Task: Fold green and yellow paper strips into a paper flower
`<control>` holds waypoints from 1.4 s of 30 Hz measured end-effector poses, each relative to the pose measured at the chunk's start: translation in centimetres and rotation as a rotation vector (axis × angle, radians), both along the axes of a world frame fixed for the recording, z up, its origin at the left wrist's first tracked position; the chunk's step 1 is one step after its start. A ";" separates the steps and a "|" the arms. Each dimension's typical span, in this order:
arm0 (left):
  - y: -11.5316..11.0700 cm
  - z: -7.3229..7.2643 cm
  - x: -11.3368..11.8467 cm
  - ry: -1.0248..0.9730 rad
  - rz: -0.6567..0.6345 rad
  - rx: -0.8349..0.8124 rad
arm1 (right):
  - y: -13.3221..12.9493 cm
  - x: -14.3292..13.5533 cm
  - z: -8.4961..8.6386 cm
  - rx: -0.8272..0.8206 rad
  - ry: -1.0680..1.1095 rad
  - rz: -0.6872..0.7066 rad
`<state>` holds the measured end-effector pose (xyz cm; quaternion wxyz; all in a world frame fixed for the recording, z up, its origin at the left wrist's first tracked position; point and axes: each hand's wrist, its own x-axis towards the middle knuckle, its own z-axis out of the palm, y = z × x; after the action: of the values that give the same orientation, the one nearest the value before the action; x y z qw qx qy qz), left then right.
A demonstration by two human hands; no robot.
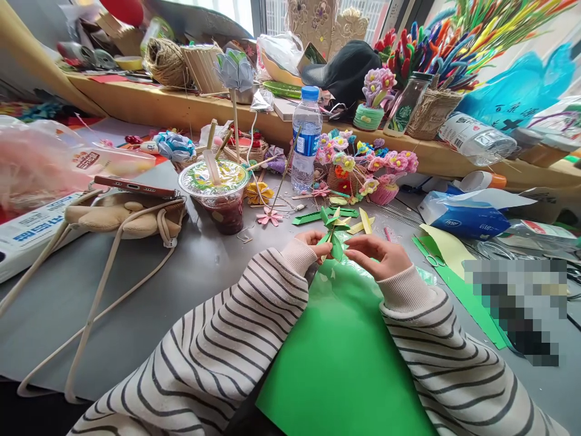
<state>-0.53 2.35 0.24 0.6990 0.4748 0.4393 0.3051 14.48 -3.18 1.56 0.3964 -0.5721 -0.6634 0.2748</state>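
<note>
Hands (314, 243) (381, 254) (both curled inward) flank a green leaf shape (336, 250).

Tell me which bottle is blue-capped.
The upright clear plastic bottle on the grey table, beyond the left hand. The glass bottle on the ledge has a dark cap; the plastic bottle lying there shows no blue cap.

A handicraft workspace

Bright pipe cleaners (447, 60) and a ball of twine (167, 63) line a wooden ledge (113, 100) under a window (275, 18); handmade flowers (345, 161), scissors (434, 260) and a green sheet (345, 357) crowd the grey bench (136, 290) below. Home or studio, one cannot tell.
</note>
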 end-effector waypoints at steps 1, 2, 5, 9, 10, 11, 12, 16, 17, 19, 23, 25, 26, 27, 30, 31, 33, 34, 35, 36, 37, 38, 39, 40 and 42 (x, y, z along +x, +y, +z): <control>0.0 0.0 0.0 -0.004 0.013 -0.005 | -0.1 0.1 0.1 0.147 -0.128 0.037; 0.0 0.0 0.0 -0.006 0.021 -0.010 | -0.1 0.2 0.2 0.288 -0.248 0.077; 0.0 0.1 0.1 0.003 0.030 -0.022 | -0.2 0.2 0.4 0.599 -0.523 0.183; -0.1 0.0 0.1 -0.003 0.017 -0.008 | -0.1 -0.1 0.4 0.731 -0.661 0.247; -0.1 -0.1 0.1 -0.008 0.011 -0.001 | -0.1 -0.2 0.4 0.739 -0.669 0.254; -0.1 -0.2 0.1 -0.012 0.006 0.005 | -0.1 -0.2 0.3 0.743 -0.675 0.257; 0.0 -0.3 0.1 -0.012 0.003 0.009 | -0.1 -0.2 0.3 0.750 -0.682 0.254; 0.0 -0.2 0.0 -0.004 0.009 0.004 | -0.1 -0.3 0.1 0.774 -0.717 0.215; -0.1 -0.1 0.0 0.000 0.011 0.003 | -0.1 -0.3 0.1 0.781 -0.723 0.210; -0.1 0.1 0.0 0.014 0.016 -0.004 | -0.1 -0.4 0.0 0.794 -0.736 0.210; -0.2 0.2 0.1 0.041 0.016 -0.024 | -0.1 -0.5 -0.1 0.821 -0.796 0.221; -0.3 0.3 0.2 0.044 0.016 -0.031 | -0.1 -0.6 -0.2 0.845 -0.847 0.221; -0.4 0.4 0.2 0.045 0.024 -0.037 | -0.2 -0.6 -0.3 0.857 -0.878 0.215; -0.5 0.5 0.3 0.050 0.036 -0.045 | -0.2 -0.7 -0.4 0.868 -0.908 0.206; -0.7 1.0 0.3 0.077 0.070 -0.062 | -0.4 -0.9 -0.8 0.896 -0.973 0.165; -0.8 1.1 0.3 0.084 0.074 -0.067 | -0.4 -1.0 -0.9 0.907 -0.984 0.154; -0.9 1.3 0.4 0.082 0.078 -0.092 | -0.4 -1.0 -1.0 0.930 -0.994 0.140; -0.9 1.3 0.4 0.070 0.078 -0.112 | -0.4 -1.0 -1.0 0.936 -0.997 0.137; -0.9 1.2 0.4 0.052 0.077 -0.137 | -0.4 -1.0 -1.0 0.940 -0.999 0.136; -0.9 1.1 0.4 0.028 0.075 -0.160 | -0.4 -0.9 -1.0 0.943 -0.998 0.138; -0.9 1.0 0.4 0.002 0.070 -0.180 | -0.4 -0.9 -0.9 0.946 -0.995 0.143; -0.8 0.9 0.4 -0.022 0.065 -0.196 | -0.3 -0.8 -0.9 0.948 -0.989 0.147; -0.8 0.7 0.3 -0.042 0.059 -0.210 | -0.3 -0.8 -0.9 0.951 -0.983 0.149; -0.7 0.6 0.3 -0.059 0.051 -0.221 | -0.3 -0.7 -0.8 0.953 -0.978 0.148; -0.6 0.4 0.2 -0.086 0.029 -0.237 | -0.3 -0.6 -0.8 0.957 -0.973 0.137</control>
<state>-0.38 1.78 0.68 0.7639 0.3687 0.4487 0.2813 13.86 -3.51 0.76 0.2442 -0.3489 -0.8491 -0.3126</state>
